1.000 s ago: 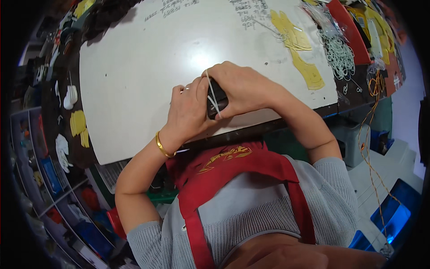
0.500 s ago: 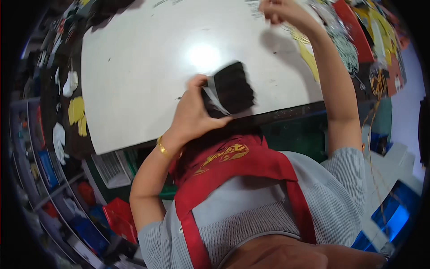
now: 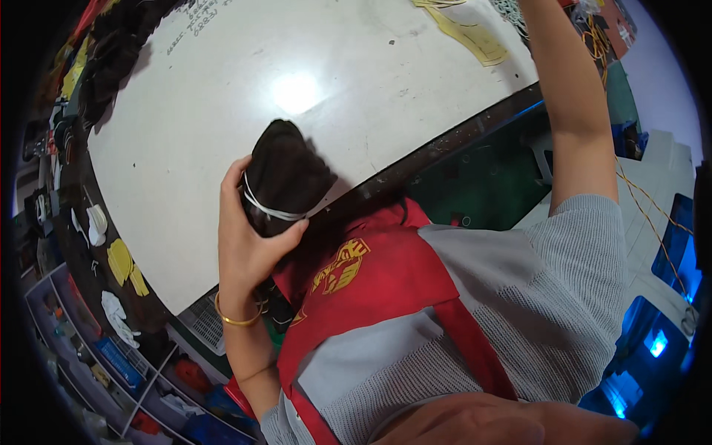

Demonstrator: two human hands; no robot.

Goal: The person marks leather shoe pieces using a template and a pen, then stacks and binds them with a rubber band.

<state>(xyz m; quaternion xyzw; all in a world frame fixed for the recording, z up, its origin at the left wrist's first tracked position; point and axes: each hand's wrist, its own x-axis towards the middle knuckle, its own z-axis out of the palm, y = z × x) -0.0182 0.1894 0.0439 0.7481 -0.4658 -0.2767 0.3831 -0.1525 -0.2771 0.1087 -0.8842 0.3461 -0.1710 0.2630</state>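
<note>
My left hand grips a bundle of black fabric at its near end, thumb on one side and fingers on the other. A white tie runs round the bundle near my grip. The bundle is over the near edge of the white tabletop, its free end pointing away from me. My right forearm stretches up past the right side of the table, and its hand lies beyond the upper edge of the picture.
Yellow cut pieces lie at the table's far right. Dark fabric is heaped along the far left edge. A white glove and yellow pieces rest left of the table. Shelves with bins stand at lower left; orange cord hangs at right.
The view has shifted. My left hand still holds the black bundle, now further left in the picture. My right hand has passed out of the picture at the top right.
</note>
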